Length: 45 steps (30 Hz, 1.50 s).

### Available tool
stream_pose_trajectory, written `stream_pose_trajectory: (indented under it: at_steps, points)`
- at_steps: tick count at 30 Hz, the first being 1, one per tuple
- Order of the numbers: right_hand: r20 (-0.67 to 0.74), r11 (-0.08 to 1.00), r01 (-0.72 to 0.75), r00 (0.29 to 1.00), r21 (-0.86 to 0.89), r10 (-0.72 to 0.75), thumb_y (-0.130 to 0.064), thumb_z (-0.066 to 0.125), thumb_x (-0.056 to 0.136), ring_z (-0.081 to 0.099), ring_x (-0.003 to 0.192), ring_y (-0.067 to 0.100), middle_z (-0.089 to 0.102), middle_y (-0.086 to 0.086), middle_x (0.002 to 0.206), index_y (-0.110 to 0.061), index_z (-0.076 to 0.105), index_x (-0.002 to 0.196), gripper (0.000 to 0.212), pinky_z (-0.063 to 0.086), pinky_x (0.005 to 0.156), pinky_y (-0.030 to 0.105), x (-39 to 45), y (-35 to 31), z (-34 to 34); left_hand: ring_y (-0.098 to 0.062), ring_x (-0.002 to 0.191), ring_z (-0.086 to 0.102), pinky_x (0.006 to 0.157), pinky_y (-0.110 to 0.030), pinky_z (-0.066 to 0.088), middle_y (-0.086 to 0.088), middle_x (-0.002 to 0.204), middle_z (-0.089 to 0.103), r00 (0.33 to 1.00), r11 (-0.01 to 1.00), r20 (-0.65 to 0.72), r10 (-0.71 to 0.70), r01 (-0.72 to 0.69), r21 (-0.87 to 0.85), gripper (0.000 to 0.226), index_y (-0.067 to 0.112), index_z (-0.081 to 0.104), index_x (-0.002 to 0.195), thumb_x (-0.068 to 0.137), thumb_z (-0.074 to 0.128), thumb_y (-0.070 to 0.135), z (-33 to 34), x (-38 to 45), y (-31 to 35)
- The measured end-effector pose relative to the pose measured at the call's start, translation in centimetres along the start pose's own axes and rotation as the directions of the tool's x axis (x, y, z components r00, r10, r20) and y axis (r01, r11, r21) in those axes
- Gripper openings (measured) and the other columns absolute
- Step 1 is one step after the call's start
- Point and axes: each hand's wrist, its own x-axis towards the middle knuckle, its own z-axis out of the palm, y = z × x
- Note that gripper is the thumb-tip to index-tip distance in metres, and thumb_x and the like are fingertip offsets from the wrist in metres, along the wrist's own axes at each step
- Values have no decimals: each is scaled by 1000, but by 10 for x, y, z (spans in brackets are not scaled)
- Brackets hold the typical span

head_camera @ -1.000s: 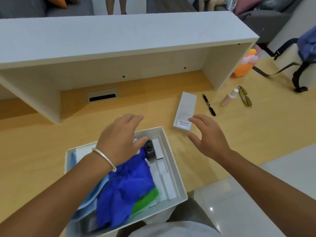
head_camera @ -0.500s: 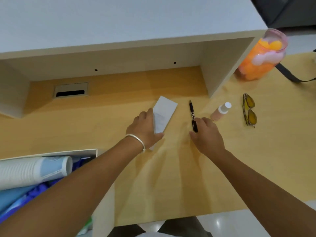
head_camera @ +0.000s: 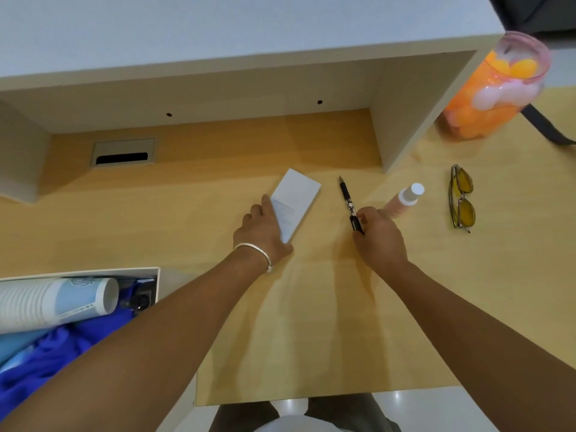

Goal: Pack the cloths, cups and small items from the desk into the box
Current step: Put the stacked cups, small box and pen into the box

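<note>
At the lower left of the frame the box (head_camera: 157,277) already holds a stack of paper cups (head_camera: 53,302) and a blue cloth (head_camera: 62,350), so the packing looks well underway. Near the middle, the left hand (head_camera: 265,233) curls around the near end of a white carton (head_camera: 296,202) lying on the desk (head_camera: 311,322), while the right hand (head_camera: 378,236) pinches the near end of a black pen (head_camera: 349,202). Still waiting at the right are 1 small bottle (head_camera: 405,199) just beyond the right hand and 1 pair of yellow sunglasses (head_camera: 461,198); whether the orange jar (head_camera: 489,88) at the upper right belongs in the box I cannot tell.
</note>
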Motion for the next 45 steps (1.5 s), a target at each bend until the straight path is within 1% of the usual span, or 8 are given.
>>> stream_pose_trajectory:
  at_steps: [4, 14, 18, 23, 28, 36, 41, 45]
  points:
    - [-5, 998, -41, 999, 37, 41, -5, 56, 85, 56, 76, 30, 58, 8, 92, -9, 54, 101, 16, 44, 60, 35, 0, -5, 1, -28, 124, 41, 78, -36, 41, -7, 141, 35, 999, 998, -7, 40, -41, -51, 117, 13, 3, 149, 65, 78, 44, -10, -12, -10]
    - [107, 939, -288, 956, 188, 272, -13, 69, 77, 63, 94, 27, 68, 6, 100, -12, 58, 114, 38, 52, 81, 41, -20, -38, 4, -25, 106, 49, 67, -33, 43, 1, 123, 46, 943, 940, -130, 305, -320, -118, 89, 23, 28, 136, 63, 76, 40, -84, -87, -54]
    - [107, 883, -313, 950, 349, 294, -9, 72, 76, 62, 79, 22, 67, 3, 90, -15, 60, 107, 33, 47, 63, 30, -43, -72, 9, -21, 108, 50, 79, -37, 50, 3, 126, 48, 894, 888, -199, 402, -434, -155, 85, 24, 34, 134, 64, 77, 43, -116, -135, -98]
    - [54, 852, -207, 977, 481, 207, -2, 68, 79, 56, 70, 23, 61, 2, 76, -16, 62, 89, 18, 47, 63, 35, -80, -123, 18, -9, 101, 46, 74, -29, 47, 11, 121, 48, 827, 819, -281, 488, -545, -180, 86, 29, 35, 134, 61, 77, 43, -147, -186, -161]
    - [100, 769, -283, 956, 574, 277, -2, 70, 82, 55, 72, 17, 57, 0, 80, -14, 56, 113, 36, 45, 69, 34, -112, -169, 39, -11, 104, 48, 79, -37, 52, 8, 123, 49, 823, 834, -329, 464, -531, -153, 89, 28, 33, 136, 62, 79, 45, -159, -205, -234]
    - [95, 747, -297, 949, 595, 301, -5, 71, 82, 57, 72, 14, 60, 0, 84, -18, 57, 112, 35, 47, 67, 30, -150, -203, 58, -12, 120, 44, 90, -29, 43, 7, 137, 44, 874, 881, -135, 467, -473, -19, 89, 26, 32, 142, 66, 77, 34, -143, -225, -361]
    - [89, 763, -271, 958, 587, 272, -3, 70, 82, 57, 70, 12, 60, -1, 81, -18, 57, 111, 35, 47, 64, 27, -156, -208, 54, -13, 112, 41, 82, -23, 47, 4, 126, 40, 864, 866, -67, 499, -500, 7, 85, 24, 38, 142, 66, 76, 25, -128, -223, -378]
    - [94, 788, -261, 963, 557, 252, -3, 71, 82, 59, 76, 15, 60, 1, 84, -19, 58, 113, 37, 47, 67, 30, -153, -205, 53, -24, 114, 47, 91, -34, 48, -5, 124, 49, 881, 871, -52, 469, -452, 193, 83, 18, 45, 141, 66, 78, 24, -118, -218, -374]
